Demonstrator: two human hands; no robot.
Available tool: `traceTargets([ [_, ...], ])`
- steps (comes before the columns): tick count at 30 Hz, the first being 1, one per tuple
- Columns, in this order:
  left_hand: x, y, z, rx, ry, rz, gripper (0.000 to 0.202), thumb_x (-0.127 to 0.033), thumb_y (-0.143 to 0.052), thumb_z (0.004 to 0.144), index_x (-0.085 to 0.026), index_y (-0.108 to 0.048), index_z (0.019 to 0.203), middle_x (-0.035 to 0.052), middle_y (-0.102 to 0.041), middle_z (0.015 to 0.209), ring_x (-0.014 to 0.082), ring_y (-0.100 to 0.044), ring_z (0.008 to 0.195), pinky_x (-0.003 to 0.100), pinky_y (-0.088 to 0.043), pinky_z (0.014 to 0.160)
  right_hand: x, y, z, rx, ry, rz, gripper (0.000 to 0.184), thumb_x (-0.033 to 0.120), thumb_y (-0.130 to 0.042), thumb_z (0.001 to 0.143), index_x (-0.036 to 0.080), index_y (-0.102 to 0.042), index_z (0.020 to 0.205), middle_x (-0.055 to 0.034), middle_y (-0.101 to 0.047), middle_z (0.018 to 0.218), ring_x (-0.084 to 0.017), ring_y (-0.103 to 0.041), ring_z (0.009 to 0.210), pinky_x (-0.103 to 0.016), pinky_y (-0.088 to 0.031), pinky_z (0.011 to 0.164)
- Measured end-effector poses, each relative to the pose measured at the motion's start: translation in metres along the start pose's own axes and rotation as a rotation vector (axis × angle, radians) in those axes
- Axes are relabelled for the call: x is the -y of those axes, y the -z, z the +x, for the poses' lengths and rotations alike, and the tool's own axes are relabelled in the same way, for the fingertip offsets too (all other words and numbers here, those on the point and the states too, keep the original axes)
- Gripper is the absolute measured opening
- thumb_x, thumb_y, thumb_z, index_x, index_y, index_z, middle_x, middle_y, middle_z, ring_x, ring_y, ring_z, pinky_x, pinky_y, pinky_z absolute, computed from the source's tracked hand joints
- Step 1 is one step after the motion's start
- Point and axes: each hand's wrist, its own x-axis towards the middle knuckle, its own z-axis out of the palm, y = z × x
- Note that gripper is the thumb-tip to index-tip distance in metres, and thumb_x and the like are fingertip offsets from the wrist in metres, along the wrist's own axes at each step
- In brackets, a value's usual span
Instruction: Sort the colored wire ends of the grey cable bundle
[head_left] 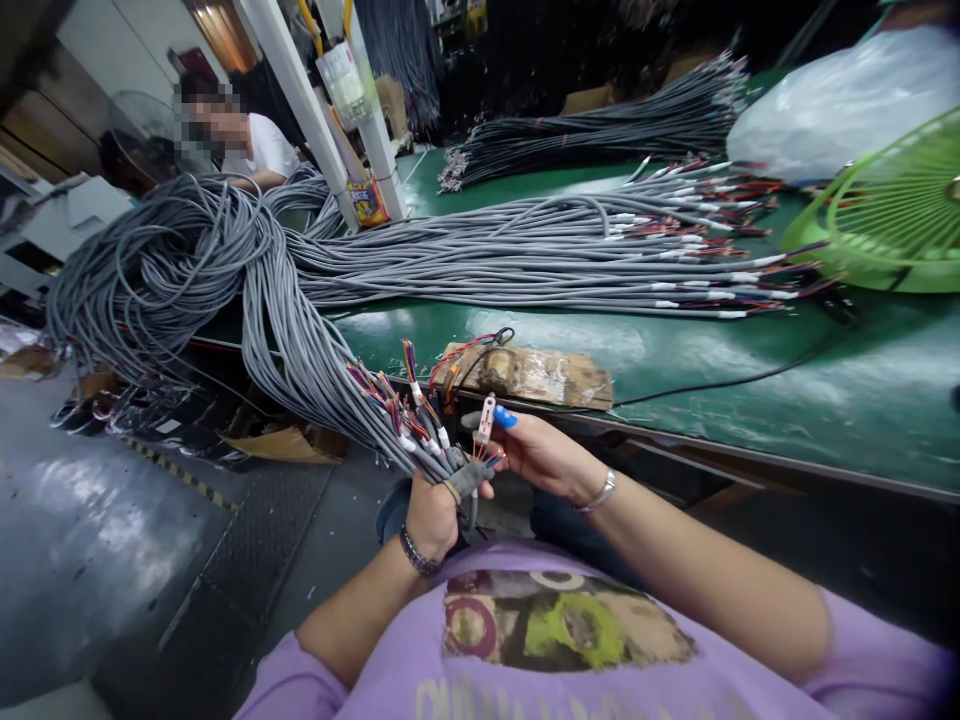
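Observation:
My left hand (433, 512) is closed around the ends of a thick bundle of grey cables (300, 350) whose stripped coloured wires fan out above my fist. My right hand (541, 452) sits just right of it, thumb and fingers pinching a small white connector (486, 418) at the wire tips. The bundle runs up and left from my fist onto the green table (750, 370), where it loops in a large heap. Both hands hover in front of the table's near edge, above my lap.
More grey cables (525, 260) with coloured ends lie across the table. A brown cardboard-like block (532, 375) with wires sits at the near edge. A green fan (892, 210) and a plastic bag (840, 100) stand at right. Another person (247, 140) sits at far left behind white posts (300, 100).

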Motion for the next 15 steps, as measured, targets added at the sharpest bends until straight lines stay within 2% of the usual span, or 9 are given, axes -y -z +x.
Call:
traceTargets([
  [3,-0.003,-0.004,0.003,-0.009,0.017,-0.014,0.022,-0.031,-0.074,0.07,-0.014,-0.069,0.057,0.0026,-0.065,0.051,0.014,-0.059,0.051,0.027,-0.047,0.059,-0.002,-0.003,0.001,-0.193,0.203,-0.206,0.046,0.061,-0.073,0.068,0.016,-0.064,0.068,0.0011,-0.056,0.058,-0.01,-0.045,0.053,-0.024,-0.036,0.052],
  [5,-0.003,-0.006,0.006,-0.01,0.03,-0.024,0.022,-0.032,-0.075,0.07,-0.014,-0.069,0.057,0.0024,-0.064,0.05,0.0141,-0.059,0.05,0.027,-0.046,0.058,-0.004,-0.004,0.003,-0.244,0.256,-0.252,0.05,0.066,-0.068,0.07,0.016,-0.064,0.066,-0.0005,-0.059,0.059,-0.01,-0.047,0.054,-0.024,-0.037,0.053],
  [7,-0.003,-0.008,0.008,-0.007,0.025,-0.019,0.024,-0.034,-0.075,0.069,-0.014,-0.068,0.056,0.0028,-0.064,0.05,0.0146,-0.06,0.051,0.027,-0.046,0.058,-0.007,-0.006,0.006,-0.177,0.216,-0.152,0.054,0.069,-0.063,0.072,0.015,-0.064,0.065,-0.0015,-0.059,0.06,-0.011,-0.048,0.054,-0.025,-0.039,0.052],
  [10,-0.001,-0.009,0.01,0.003,0.009,-0.002,0.029,-0.038,-0.075,0.07,-0.014,-0.068,0.053,0.0036,-0.064,0.05,0.0149,-0.06,0.052,0.027,-0.047,0.058,-0.011,-0.01,0.011,-0.069,0.119,0.1,0.052,0.067,-0.065,0.072,0.015,-0.065,0.073,-0.0015,-0.061,0.063,-0.011,-0.05,0.051,-0.025,-0.043,0.048],
  [15,0.001,-0.01,0.009,-0.004,-0.005,0.04,0.035,-0.042,-0.075,0.07,-0.015,-0.067,0.049,0.0029,-0.063,0.049,0.0141,-0.058,0.051,0.027,-0.046,0.059,-0.013,-0.017,0.015,-0.033,0.07,0.263,0.05,0.063,-0.065,0.075,0.014,-0.066,0.084,-0.0012,-0.06,0.06,-0.012,-0.053,0.044,-0.024,-0.044,0.035],
])
